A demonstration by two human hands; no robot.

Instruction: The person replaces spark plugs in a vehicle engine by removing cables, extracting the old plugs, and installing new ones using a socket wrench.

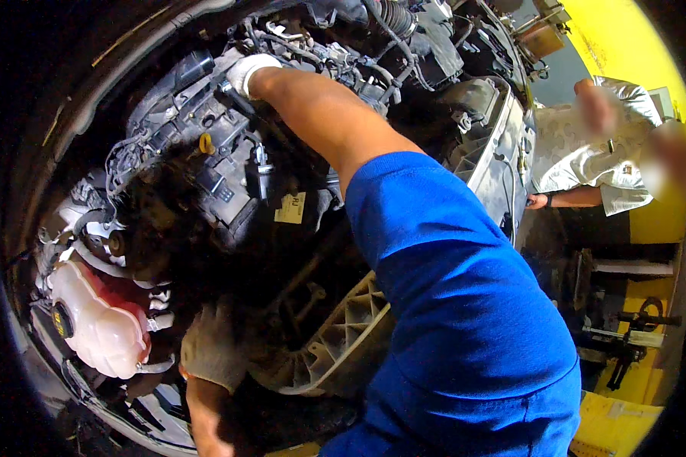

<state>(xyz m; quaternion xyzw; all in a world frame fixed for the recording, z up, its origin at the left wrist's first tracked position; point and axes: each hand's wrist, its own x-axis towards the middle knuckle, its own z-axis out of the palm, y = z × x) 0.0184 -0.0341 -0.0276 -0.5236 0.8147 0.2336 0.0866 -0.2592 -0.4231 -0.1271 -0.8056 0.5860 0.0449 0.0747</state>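
Right hand in a white fabric glove [253,72] at the grey-and-black engine [222,126]; left hand in a dusty grey fabric glove [215,349] lower in the engine bay [489,148]

The engine sits toward the bay's upper-left edge. The right hand is on its upper part, just beside a thick black cylindrical part [195,68]; its fingers are hidden, so I cannot tell whether it grasps anything. A blue short sleeve [465,282] covers that upper arm.

The left hand is near the bay's lower edge, between a rounded, translucent whitish plastic tank [103,324] and a pale ribbed beam [335,346]. Shadow and blur obscure its fingers; its grip cannot be told.

Beyond the bay's right edge is a co-worker in a pale patterned shirt [568,148].
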